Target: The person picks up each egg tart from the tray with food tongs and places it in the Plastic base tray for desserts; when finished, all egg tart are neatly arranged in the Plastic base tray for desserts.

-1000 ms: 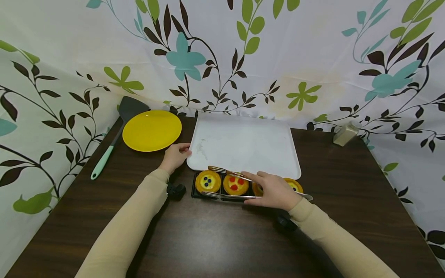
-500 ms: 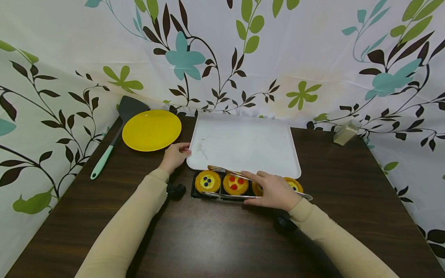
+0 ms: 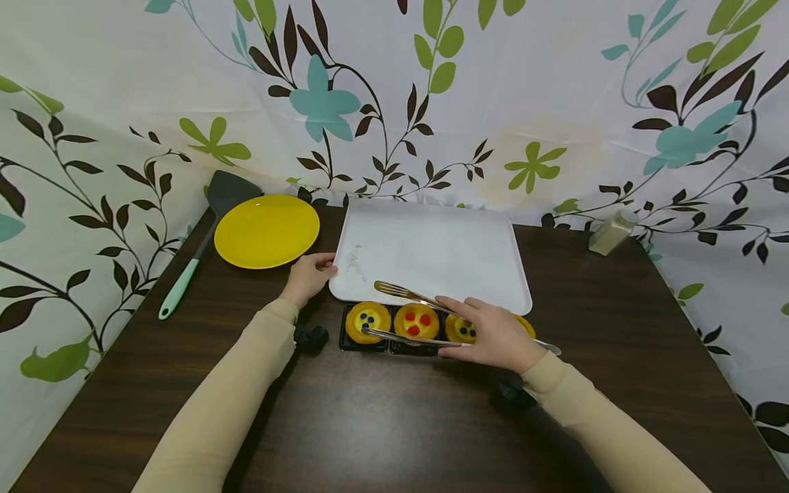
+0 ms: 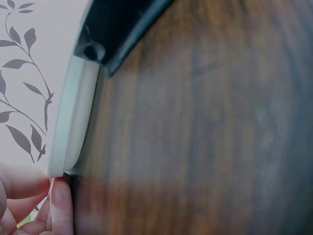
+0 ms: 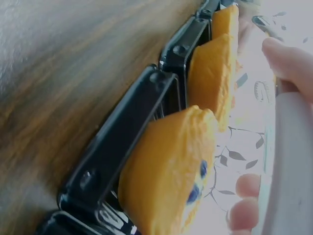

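My right hand [image 3: 502, 335] holds metal tongs [image 3: 409, 296] with fork-like tips, spread above a row of tarts. A black plastic tray [image 3: 364, 348] carries these: a tart with blue berries [image 3: 368, 322] at the left, one with red pieces [image 3: 416, 322], another with dark blue berries [image 3: 461, 330], and one mostly hidden behind the hand [image 3: 528, 326]. In the right wrist view the tarts sit in their black compartments [image 5: 127, 132]. My left hand [image 3: 308, 279] pinches the left edge of a white tray [image 3: 431, 253]; the left wrist view shows fingertips at its rim [image 4: 73, 117].
Left of the white tray lies a yellow plate [image 3: 268, 231], overlapping a dark turner [image 3: 228, 192] with a mint handle. A small shaker [image 3: 612, 233] stands at the back right of the dark wooden table [image 3: 370, 424]. Patterned cloth [image 3: 394, 103] hangs behind.
My right hand and the tongs have shifted slightly to the right, with the tips lifted from around the tarts. The left hand keeps its place at the white tray's edge.
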The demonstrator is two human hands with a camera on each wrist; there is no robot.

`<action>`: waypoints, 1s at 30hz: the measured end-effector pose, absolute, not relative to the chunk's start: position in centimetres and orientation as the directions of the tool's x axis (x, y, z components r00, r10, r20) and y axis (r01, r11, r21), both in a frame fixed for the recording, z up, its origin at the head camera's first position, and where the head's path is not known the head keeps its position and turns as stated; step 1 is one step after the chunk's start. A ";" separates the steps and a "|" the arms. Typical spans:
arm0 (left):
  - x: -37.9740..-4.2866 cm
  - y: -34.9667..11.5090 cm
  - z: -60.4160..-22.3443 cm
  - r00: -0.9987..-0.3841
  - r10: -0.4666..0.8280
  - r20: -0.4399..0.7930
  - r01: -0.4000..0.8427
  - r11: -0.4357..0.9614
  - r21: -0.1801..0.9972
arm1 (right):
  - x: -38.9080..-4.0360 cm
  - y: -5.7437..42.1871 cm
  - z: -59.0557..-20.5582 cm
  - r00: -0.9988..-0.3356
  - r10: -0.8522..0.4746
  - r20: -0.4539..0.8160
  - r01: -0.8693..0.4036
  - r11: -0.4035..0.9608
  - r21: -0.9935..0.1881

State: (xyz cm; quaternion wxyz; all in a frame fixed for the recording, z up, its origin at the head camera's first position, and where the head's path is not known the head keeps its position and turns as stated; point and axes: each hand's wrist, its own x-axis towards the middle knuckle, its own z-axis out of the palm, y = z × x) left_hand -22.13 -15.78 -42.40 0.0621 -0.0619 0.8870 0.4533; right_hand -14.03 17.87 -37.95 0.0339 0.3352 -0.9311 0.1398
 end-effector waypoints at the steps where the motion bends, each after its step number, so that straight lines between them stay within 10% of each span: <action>1: -22.1 -15.8 -42.3 -0.984 -0.056 -0.170 -0.170 0.579 0.797 | -14.0 18.0 -37.9 -0.775 -0.610 0.163 -0.631 0.739 -0.235; 30: -22.2 -15.7 -42.4 -0.980 -0.065 -0.190 -0.192 0.581 0.791 | -14.4 23.2 -37.8 -0.914 -0.354 0.197 -0.405 0.823 -0.398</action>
